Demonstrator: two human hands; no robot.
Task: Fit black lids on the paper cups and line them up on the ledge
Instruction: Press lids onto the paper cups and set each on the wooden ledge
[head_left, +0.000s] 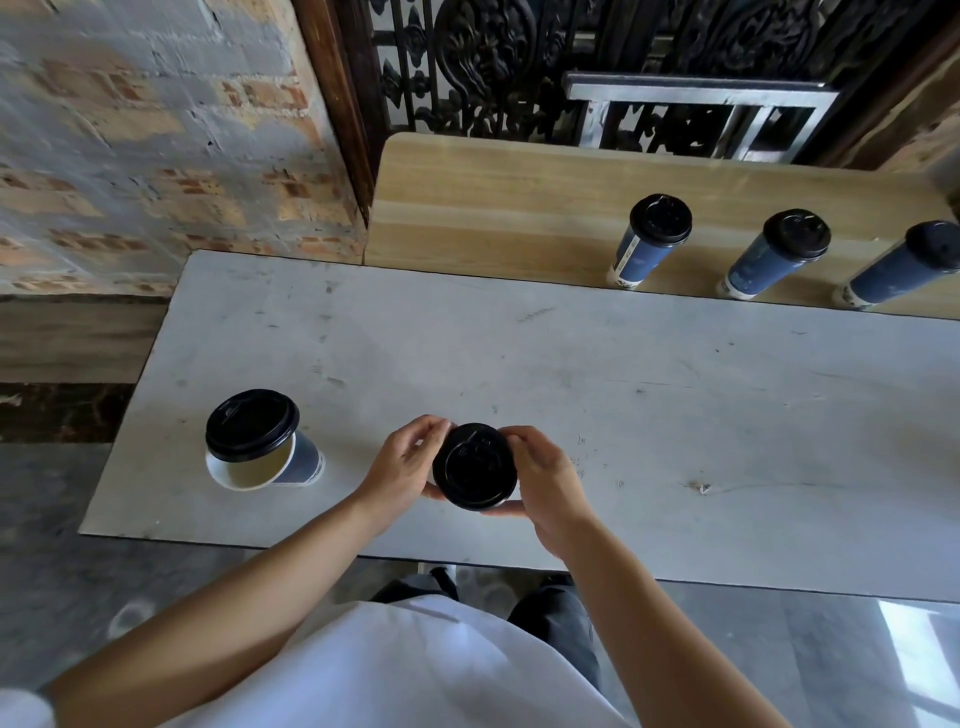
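My left hand (402, 465) and my right hand (545, 480) both grip a paper cup over the grey table, with a black lid (474, 466) on top that hides the cup below it. To the left stands a blue paper cup (301, 460) with a loose black lid (252, 424) resting askew on its rim, leaving part of the mouth uncovered. Three lidded blue cups stand in a row on the wooden ledge (519, 208): one (649, 241), a second (776, 252) and a third (906, 262) at the right edge.
The grey table (675, 415) stretches right, its front edge near my legs. A brick wall (156, 130) rises at the left. Behind the ledge stand a black ornate iron grille (493, 67) and a metal frame (696, 111).
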